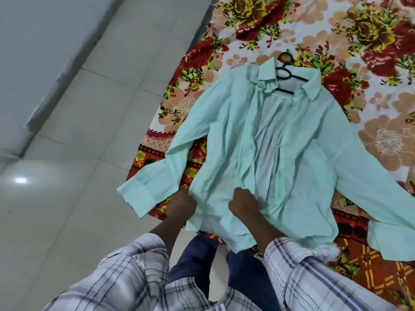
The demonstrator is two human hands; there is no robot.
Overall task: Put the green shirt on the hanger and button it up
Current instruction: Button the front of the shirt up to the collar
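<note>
My left hand (pixel 182 204) and right hand (pixel 243 205), near each other at 6 o'clock, each grip the lower front of the pale green long-sleeved cotton shirt (pixel 298 142). It lies unbuttoned on the red-flowered bedsheet (pixel 370 63), with the thin black hanger (pixel 285 74) in its collar at 12 o'clock.

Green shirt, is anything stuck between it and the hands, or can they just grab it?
Nothing visible is in the way. The left hand and the right hand hold the green shirt near its bottom edge. The black hanger sits inside the collar, and the front lies open.
</note>
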